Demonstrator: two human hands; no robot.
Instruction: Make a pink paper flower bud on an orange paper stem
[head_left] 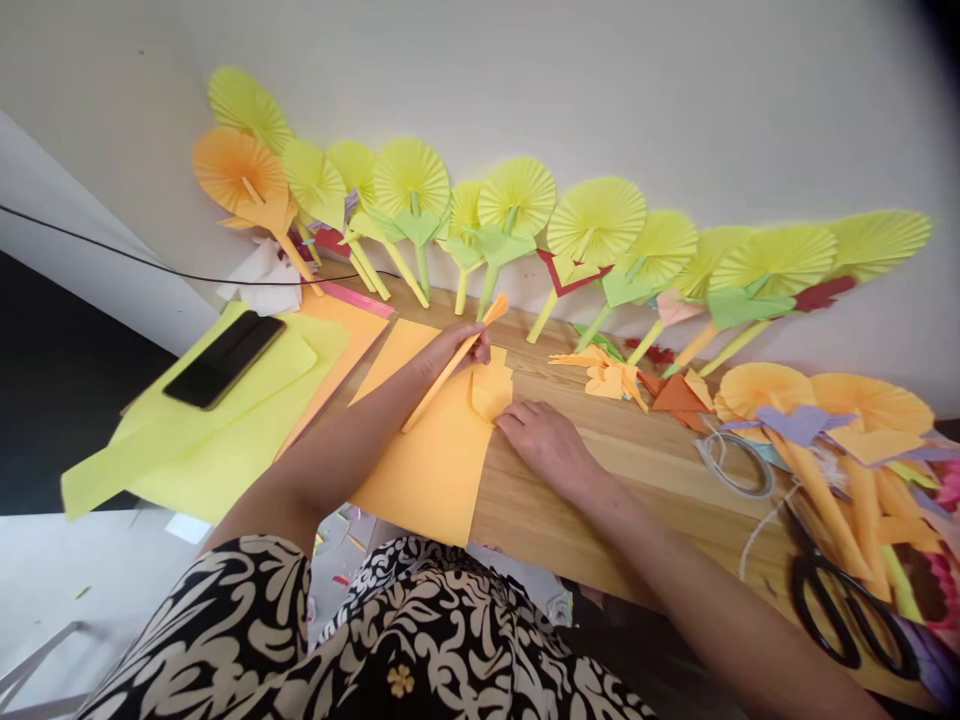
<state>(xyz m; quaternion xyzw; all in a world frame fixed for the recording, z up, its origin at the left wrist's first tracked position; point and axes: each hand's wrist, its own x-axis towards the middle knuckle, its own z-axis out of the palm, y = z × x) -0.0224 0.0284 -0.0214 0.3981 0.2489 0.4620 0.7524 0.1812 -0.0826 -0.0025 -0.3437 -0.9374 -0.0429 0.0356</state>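
My left hand is closed around a thin rolled orange paper stick, held slanting above the table; its upper end flares out. Underneath lies a flat orange paper sheet. On its right edge sits a smaller cut orange paper piece with notched sides. My right hand rests low on the wooden table, fingers stretched to the left and fingertips at the edge of that cut piece. Whether they press on it I cannot tell.
Pleated yellow paper fans lean along the wall, with an orange fan at left. A phone lies on yellow paper. Orange cutouts, white string, black-handled scissors and finished orange fans are at right.
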